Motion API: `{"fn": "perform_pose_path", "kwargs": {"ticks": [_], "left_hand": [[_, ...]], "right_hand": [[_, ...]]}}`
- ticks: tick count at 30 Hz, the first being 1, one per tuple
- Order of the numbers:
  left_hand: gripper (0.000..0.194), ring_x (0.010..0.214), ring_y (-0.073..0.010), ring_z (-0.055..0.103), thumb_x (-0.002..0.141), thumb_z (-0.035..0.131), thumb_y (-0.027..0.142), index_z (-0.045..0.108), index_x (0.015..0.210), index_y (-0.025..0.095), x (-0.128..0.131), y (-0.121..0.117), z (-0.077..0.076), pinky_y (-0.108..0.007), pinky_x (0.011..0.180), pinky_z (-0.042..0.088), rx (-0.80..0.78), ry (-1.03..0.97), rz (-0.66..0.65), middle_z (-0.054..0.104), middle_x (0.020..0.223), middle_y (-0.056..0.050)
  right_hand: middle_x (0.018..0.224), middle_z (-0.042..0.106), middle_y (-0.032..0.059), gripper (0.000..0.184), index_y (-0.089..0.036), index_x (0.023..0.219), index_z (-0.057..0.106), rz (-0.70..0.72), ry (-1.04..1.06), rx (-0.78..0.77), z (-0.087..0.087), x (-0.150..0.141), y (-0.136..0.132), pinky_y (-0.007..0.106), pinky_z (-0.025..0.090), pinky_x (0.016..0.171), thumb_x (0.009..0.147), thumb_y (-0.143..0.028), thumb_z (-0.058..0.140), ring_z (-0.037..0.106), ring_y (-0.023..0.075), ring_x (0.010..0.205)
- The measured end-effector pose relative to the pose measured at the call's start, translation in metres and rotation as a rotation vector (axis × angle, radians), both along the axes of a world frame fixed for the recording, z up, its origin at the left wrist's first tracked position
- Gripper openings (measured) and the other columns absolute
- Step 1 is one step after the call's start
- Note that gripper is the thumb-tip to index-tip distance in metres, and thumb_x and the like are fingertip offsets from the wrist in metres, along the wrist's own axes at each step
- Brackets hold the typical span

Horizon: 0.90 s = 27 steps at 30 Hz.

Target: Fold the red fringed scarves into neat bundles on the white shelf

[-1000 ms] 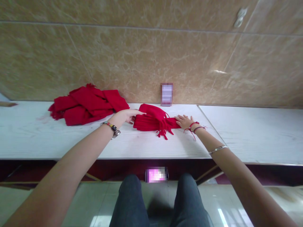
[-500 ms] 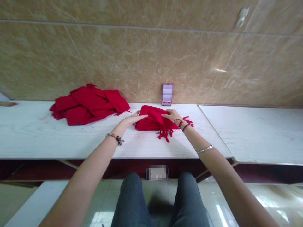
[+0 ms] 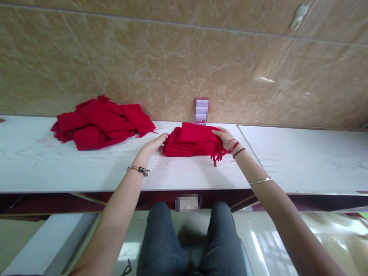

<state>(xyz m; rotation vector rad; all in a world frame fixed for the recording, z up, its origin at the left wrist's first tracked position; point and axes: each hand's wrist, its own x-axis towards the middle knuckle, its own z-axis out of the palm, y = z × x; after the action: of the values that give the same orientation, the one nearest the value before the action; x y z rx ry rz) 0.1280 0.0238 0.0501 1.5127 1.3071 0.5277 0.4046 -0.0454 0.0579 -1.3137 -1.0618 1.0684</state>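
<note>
A red fringed scarf (image 3: 195, 140), folded into a layered bundle, lies on the white tabletop in front of me. At its left end is my left hand (image 3: 153, 146), thumb and fingers stretched out against the folded edge rather than wrapped round it. My right hand (image 3: 225, 138) grips the right end, thumb on top and the other fingers partly hidden by the cloth. Fringe hangs toward me just beside that hand. Farther left lies a loose heap of red fringed cloth (image 3: 100, 124), which neither hand touches.
A phone (image 3: 201, 109), its screen blurred out, leans against the marbled tile wall (image 3: 143, 65) behind the scarf. The white tabletop (image 3: 86, 172) has a seam right of my right hand. Below its front edge is a dark red shelf space (image 3: 51, 203).
My right hand has moved right, and the loose fringed end that lay across the top is now folded into a longer, layered bundle. My left hand has drawn back slightly to the left edge.
</note>
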Motion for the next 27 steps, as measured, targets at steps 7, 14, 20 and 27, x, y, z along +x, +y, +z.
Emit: {"fn": "perform_pose_path", "kwargs": {"ticks": [7,14,20,27], "left_hand": [[0.095,0.128,-0.0233,0.042,0.072,0.068,0.041,0.014,0.147,0.017,0.015,-0.014,0.023,-0.026,0.095,0.039,0.021,0.054,0.072,0.04,0.143,-0.013],[0.101,0.115,-0.0249,0.055,0.063,0.077,0.031,0.02,0.146,0.02,0.0,-0.011,0.013,-0.026,0.081,0.047,-0.043,0.01,0.109,0.045,0.139,-0.015],[0.1,0.065,-0.0144,0.063,0.066,0.076,0.026,0.017,0.146,0.025,-0.006,-0.005,0.003,-0.023,0.054,0.045,-0.188,-0.128,0.149,0.066,0.1,-0.007],[0.067,0.059,-0.0072,0.054,0.07,0.073,0.02,0.041,0.129,0.024,-0.032,0.001,0.023,-0.02,0.059,0.044,-0.113,-0.291,0.305,0.063,0.079,0.006]], "right_hand": [[0.099,0.07,0.009,0.022,-0.012,0.098,0.065,0.036,-1.031,-0.156,-0.013,0.007,0.003,0.028,0.048,0.08,0.084,-0.024,0.053,0.063,0.0183,0.091],[0.107,0.068,0.0136,0.024,-0.011,0.102,0.067,0.142,-1.298,-0.244,-0.012,0.016,0.012,0.028,0.043,0.083,0.084,-0.02,0.054,0.061,0.0218,0.099],[0.114,0.065,0.0125,0.028,-0.012,0.11,0.063,0.219,-1.415,-0.282,-0.015,0.019,0.02,0.026,0.042,0.083,0.087,-0.025,0.052,0.06,0.0205,0.104],[0.113,0.065,0.0151,0.035,-0.011,0.115,0.06,0.252,-1.459,-0.306,-0.021,0.024,0.02,0.027,0.044,0.079,0.089,-0.033,0.05,0.061,0.0224,0.099]]}}
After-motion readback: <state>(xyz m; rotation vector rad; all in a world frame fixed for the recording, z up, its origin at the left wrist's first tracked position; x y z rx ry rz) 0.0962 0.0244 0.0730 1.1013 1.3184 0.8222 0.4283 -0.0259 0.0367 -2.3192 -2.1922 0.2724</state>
